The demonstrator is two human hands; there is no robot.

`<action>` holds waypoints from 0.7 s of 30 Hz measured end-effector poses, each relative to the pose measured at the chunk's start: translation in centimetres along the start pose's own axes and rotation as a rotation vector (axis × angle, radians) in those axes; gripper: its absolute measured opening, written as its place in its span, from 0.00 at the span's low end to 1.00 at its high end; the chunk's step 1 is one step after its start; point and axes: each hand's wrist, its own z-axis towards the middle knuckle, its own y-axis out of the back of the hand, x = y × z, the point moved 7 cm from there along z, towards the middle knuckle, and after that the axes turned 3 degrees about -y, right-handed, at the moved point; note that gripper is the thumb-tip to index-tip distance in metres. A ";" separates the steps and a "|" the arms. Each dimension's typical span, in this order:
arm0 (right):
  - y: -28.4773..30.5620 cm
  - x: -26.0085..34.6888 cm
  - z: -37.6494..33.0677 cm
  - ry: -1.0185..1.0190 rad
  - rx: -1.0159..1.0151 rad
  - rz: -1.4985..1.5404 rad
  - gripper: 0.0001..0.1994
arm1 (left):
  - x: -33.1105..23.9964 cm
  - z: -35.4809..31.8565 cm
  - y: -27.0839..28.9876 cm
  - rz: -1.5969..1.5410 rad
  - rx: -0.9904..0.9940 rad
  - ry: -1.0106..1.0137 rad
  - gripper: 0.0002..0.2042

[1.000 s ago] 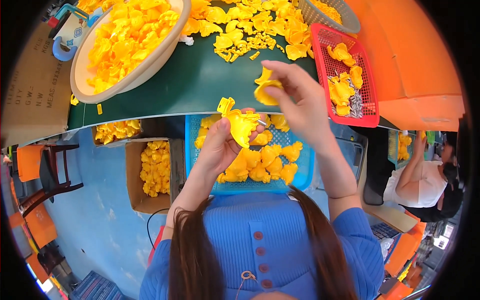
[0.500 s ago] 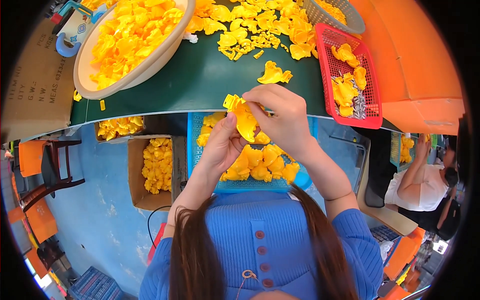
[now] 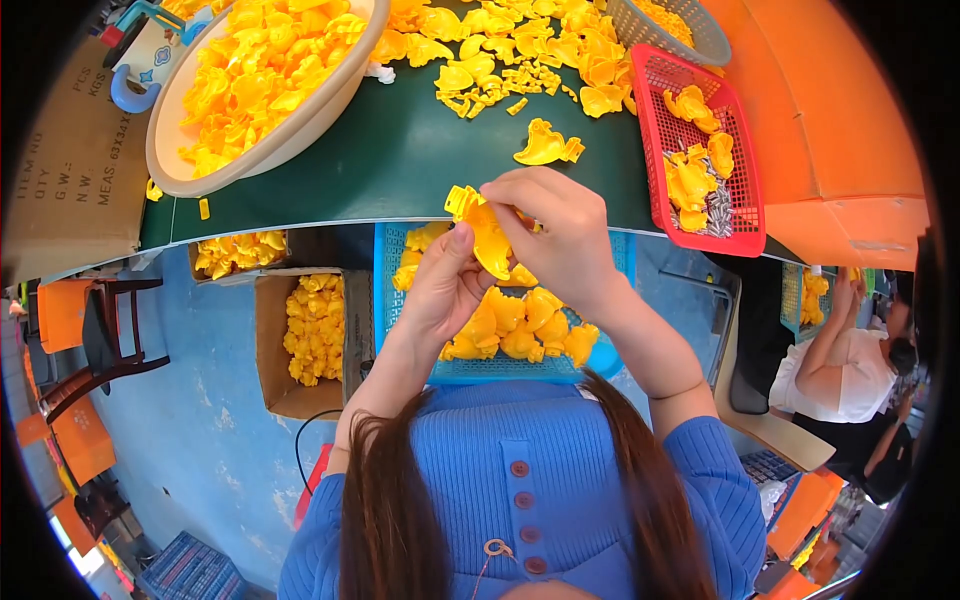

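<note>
Between my two hands, just in front of the table edge, is a curved yellow plastic part [image 3: 489, 243]. My left hand [image 3: 446, 283] pinches it from the left, thumb against its side. Closed over its upper right side, my right hand [image 3: 560, 222] has its fingertips pressed near the top; whether they also hold a small piece is hidden. Beneath the hands a blue basket [image 3: 385, 310] holds several yellow parts [image 3: 520, 325]. One loose yellow shell [image 3: 548, 145] lies on the dark green tabletop [image 3: 400, 150] beyond my right hand.
A large cream basin [image 3: 275, 150] heaped with yellow pieces stands at far left. To the right, a red basket [image 3: 707, 238] contains yellow shells and small metal pins. Cardboard boxes [image 3: 300, 402] with yellow parts sit below the table. Another person [image 3: 835, 370] works at far right.
Both hands and the yellow part stay nearly in place, with only a very slight shift. At far right, the other person's arm has moved.
</note>
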 end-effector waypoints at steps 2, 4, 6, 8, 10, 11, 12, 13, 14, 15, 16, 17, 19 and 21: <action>0.0 0.2 -0.2 0.040 -0.019 -0.020 0.06 | 0.0 0.0 0.2 0.010 -0.024 -0.008 0.24; -0.1 0.2 -0.3 0.052 -0.031 -0.016 0.07 | -0.2 0.0 0.3 0.020 -0.048 -0.016 0.24; -0.1 0.2 -0.3 0.064 -0.043 -0.012 0.07 | -0.5 0.1 -0.2 0.034 -0.014 -0.030 0.21; -0.1 0.4 -0.2 0.129 -0.034 -0.006 0.07 | -0.6 0.0 -0.4 0.043 -0.016 -0.026 0.21; -0.3 0.2 -0.3 0.142 -0.007 0.015 0.07 | -0.7 -0.1 -0.5 0.052 -0.019 -0.022 0.21; -0.4 0.2 -0.3 0.155 0.020 0.036 0.07 | -0.7 -0.1 -0.3 0.070 -0.043 -0.030 0.21; -0.3 0.2 -0.4 0.155 0.020 0.035 0.07 | -0.8 -0.1 -0.2 0.086 -0.065 -0.037 0.21; -0.4 -0.1 -0.4 0.097 0.046 0.072 0.06 | -0.8 -0.1 -0.1 0.086 -0.065 -0.036 0.21; -0.6 -0.5 -0.5 0.039 0.072 0.109 0.06 | -0.7 0.0 0.1 0.127 -0.061 -0.034 0.21; -0.6 -0.5 -0.5 0.039 0.073 0.109 0.06 | -0.7 0.0 0.2 0.169 -0.060 -0.033 0.20; -0.8 -1.2 -0.6 -0.050 0.066 0.136 0.06 | -0.7 0.0 0.2 0.168 -0.061 -0.034 0.20; -0.9 -1.9 -0.7 -0.139 0.060 0.162 0.05 | -0.7 0.2 0.2 0.202 -0.047 -0.038 0.20; -1.0 -2.5 -0.9 -0.206 0.069 0.177 0.05 | -0.6 0.3 0.0 0.236 -0.029 -0.039 0.20; -1.2 -3.1 -1.1 -0.272 0.079 0.194 0.05 | -0.6 0.4 0.2 0.251 -0.025 -0.037 0.19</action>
